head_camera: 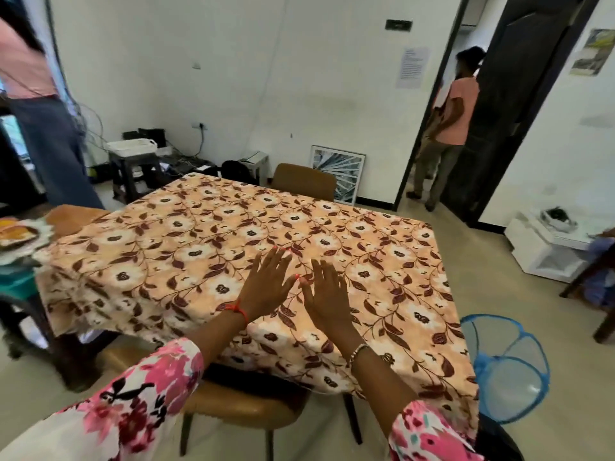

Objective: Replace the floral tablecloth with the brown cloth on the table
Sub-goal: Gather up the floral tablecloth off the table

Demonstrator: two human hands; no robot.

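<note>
The floral tablecloth (206, 247), peach with white flowers and dark brown leaves, covers the whole table and hangs over its near and left edges. My left hand (268, 284) and my right hand (327, 291) are held flat side by side over the near middle of the cloth, fingers spread, palms down. Neither hand holds anything. Whether the palms touch the cloth is unclear. No brown cloth can be seen.
A brown chair (239, 407) is tucked under the near edge, another chair (304, 181) stands at the far side. A blue mesh basket (506, 367) is on the floor at right. One person (43, 121) stands at far left, another (449, 128) in the doorway.
</note>
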